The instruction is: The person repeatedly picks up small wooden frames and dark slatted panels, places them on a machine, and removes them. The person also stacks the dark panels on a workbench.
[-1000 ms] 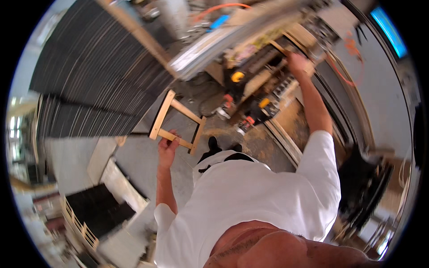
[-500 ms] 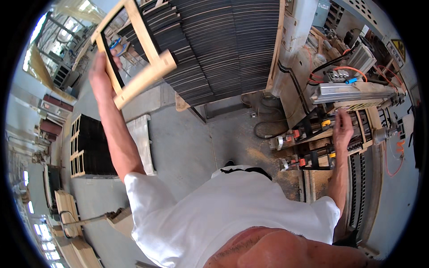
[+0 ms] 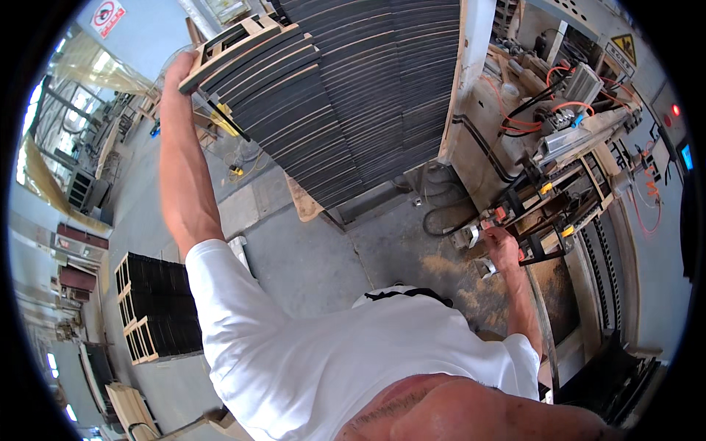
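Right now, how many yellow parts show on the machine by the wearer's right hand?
2: an upper yellow part, above and right of the right hand, and a lower yellow part, farther right. Others may be hidden.

Left hand (image 3: 179,72) at tall stack's (image 3: 368,95) upper left corner: fingertips partly hidden by the wooden frame (image 3: 234,58), grip unclear. Stack top cut off by upper picture edge. Right hand (image 3: 502,248), machine's (image 3: 570,143) near end, fingertips unclear, contact with the clamp (image 3: 501,214) can't be told. Low stack (image 3: 158,301) partly behind sleeve (image 3: 228,287). Screen (image 3: 687,156) cut by right rim, content too small.
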A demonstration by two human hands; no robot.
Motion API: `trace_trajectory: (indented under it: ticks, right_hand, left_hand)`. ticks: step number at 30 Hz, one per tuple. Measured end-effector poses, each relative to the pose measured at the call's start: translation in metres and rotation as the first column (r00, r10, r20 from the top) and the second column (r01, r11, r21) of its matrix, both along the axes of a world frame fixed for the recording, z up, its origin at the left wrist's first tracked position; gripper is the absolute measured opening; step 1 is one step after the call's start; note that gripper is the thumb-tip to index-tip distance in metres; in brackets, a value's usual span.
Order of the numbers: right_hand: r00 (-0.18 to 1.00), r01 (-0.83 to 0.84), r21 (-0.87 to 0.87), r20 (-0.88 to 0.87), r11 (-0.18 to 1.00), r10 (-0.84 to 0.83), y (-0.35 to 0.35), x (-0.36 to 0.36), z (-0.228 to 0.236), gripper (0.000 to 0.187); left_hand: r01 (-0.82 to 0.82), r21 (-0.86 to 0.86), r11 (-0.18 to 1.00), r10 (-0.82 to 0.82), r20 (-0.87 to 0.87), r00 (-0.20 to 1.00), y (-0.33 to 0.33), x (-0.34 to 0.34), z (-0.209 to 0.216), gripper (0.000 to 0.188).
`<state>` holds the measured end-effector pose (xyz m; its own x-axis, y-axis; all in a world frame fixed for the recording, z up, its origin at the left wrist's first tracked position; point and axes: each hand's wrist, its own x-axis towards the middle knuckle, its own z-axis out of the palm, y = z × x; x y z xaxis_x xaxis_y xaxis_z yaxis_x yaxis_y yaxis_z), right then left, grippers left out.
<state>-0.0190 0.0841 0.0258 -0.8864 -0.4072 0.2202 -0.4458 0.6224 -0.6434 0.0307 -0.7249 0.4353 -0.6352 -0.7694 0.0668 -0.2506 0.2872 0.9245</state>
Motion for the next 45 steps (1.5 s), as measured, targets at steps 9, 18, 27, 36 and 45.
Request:
trace_trajectory:
  ticks: [9,18,27,36,45]
  right_hand:
    - [0.966,0.203,0.059,0.153,0.977,-0.210,0.040,0.038,-0.043,0.024]
    - [0.832,0.552,0.012,0.048,0.834,-0.552,0.150,0.116,-0.004,0.026]
    - [0.194,0.964,0.242,-0.369,0.108,-0.909,0.348,0.300,0.001,0.036]
    - [0.026,0.878,0.478,-0.026,0.011,-0.999,0.342,0.416,-0.004,0.040]
    - [-0.173,0.898,0.384,-0.137,-0.213,-0.975,0.333,0.410,0.012,0.029]
  left_hand:
    - [0.143,-0.110,0.984,-0.153,-0.083,0.985,0.036,-0.029,-0.003,0.047]
    - [-0.137,-0.649,0.749,0.016,-0.189,0.982,0.039,0.070,-0.105,0.070]
    - [0.273,-0.137,0.952,-0.116,0.664,0.739,0.284,0.185,-0.519,0.016]
    - [0.568,0.748,0.345,-0.938,0.252,0.238,0.632,0.073,-0.632,0.021]
    - [0.701,0.658,0.274,-0.941,0.032,0.338,0.806,-0.131,-0.470,0.032]
